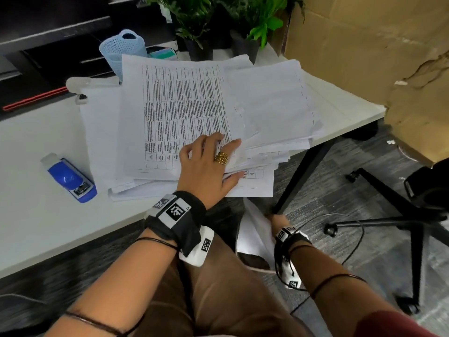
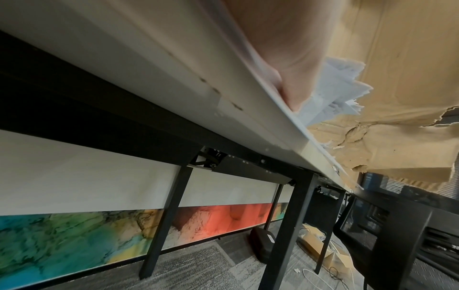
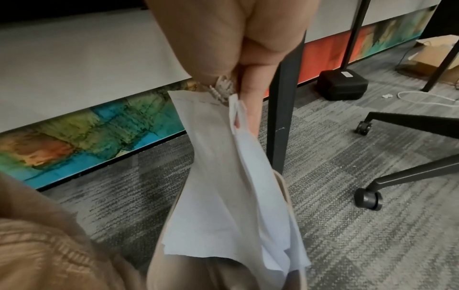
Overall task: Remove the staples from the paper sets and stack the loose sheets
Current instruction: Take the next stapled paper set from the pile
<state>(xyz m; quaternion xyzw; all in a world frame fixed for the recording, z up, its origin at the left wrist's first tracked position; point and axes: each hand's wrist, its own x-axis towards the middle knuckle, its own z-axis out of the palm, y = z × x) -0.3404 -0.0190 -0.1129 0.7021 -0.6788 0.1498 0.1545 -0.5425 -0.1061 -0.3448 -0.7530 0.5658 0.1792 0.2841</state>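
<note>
A loose pile of printed sheets (image 1: pixel 184 113) spreads over the right end of the white table (image 1: pixel 36 227). My left hand (image 1: pixel 230 157) lies flat on the pile's near edge, fingers on the top sheet, thumb among the lower sheets. In the left wrist view the left hand (image 2: pixel 293 84) presses beside fanned paper edges (image 2: pixel 335 88). My right hand (image 1: pixel 279 221) is below the table edge and grips a paper set (image 1: pixel 255 229) by one corner. In the right wrist view the right hand (image 3: pixel 233 94) pinches that hanging set (image 3: pixel 223 186), with a white toothed staple remover (image 3: pixel 221 88) between thumb and fingers.
A blue stapler (image 1: pixel 70 178) lies on the table left of the pile. A blue mesh holder (image 1: pixel 121 49) and potted plants (image 1: pixel 262 27) stand at the back. Torn cardboard (image 1: pixel 364 57) rises on the right. A black table leg (image 1: pixel 303 171) and chair base (image 1: pixel 388 215) stand near my right hand.
</note>
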